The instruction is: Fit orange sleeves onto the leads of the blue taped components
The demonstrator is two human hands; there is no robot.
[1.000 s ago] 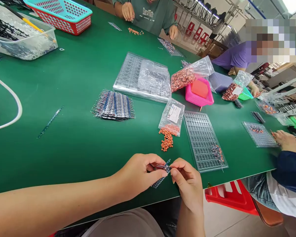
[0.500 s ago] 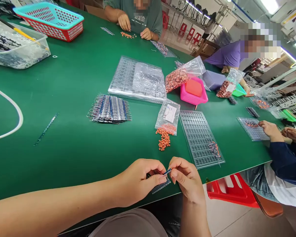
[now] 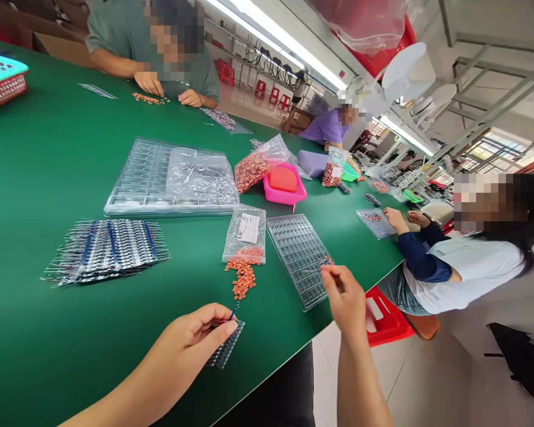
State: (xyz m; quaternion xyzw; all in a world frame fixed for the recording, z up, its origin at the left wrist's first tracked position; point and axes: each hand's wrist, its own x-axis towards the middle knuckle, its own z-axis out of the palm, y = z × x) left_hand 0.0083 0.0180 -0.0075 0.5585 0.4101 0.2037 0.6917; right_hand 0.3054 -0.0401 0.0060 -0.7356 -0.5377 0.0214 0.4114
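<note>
My left hand (image 3: 207, 338) is closed over the table's near edge, thumb against fingers, on a strip of dark blue and silver patterned pieces (image 3: 228, 350). A thin blue end sticks up past the fingertips. My right hand (image 3: 346, 299) is at the clear compartment tray (image 3: 293, 249), its thumb and fingertips pinched together beside a small cluster of orange beads and thin wires (image 3: 325, 261). What the pinch holds, if anything, is too small to make out. Beyond my left hand lie loose orange beads (image 3: 242, 281), spilling from a labelled plastic bag (image 3: 248, 228).
A stack of blue and silver wired strips (image 3: 111, 249) lies on the left. Behind it is a large clear tray (image 3: 137, 172) with plastic film on top. A pink basket (image 3: 287, 190) stands beside a bag of reddish beads (image 3: 253, 169). Co-workers sit opposite and on the right.
My view has swung to the right. My right hand has left my left hand and moved over to the compartment tray. My left hand still grips the strip.
</note>
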